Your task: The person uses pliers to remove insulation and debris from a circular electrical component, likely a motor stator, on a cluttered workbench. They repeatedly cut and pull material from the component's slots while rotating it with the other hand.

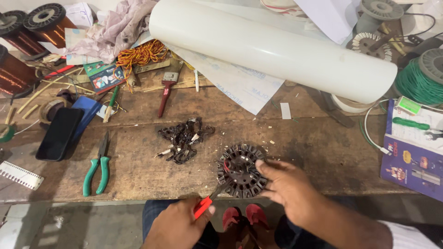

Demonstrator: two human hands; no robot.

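Cluttered wooden workbench (323,152), scarred and dusted with chips, seen from above. At its near edge, a dark slotted motor stator core (242,170), round, lying flat with part of it over the bench lip. Right hand (287,184) closed on the stator's right rim, fingers curled over the top. Left hand (177,226) below the bench edge, gripped tight round a red-handled tool (210,197), its dark tip reaching up into the stator's middle. Just left of the stator and apart from it, a tangled heap of dark burnt winding wire (183,139). Farther left, green-handled pliers (98,168) lying flat, then a black phone (60,133) resting partly on a blue case. Behind the wire heap, a red-handled paintbrush (167,90) and a bundle of orange and yellow wire (140,54). Across the back, a big white roll of sheet material (272,48) lying at a slant. Copper wire spools (44,20) at the far left corner, a green wire spool (422,78) at the far right, a printed booklet (410,163) below it. Red footwear (244,216) visible under the bench edge.
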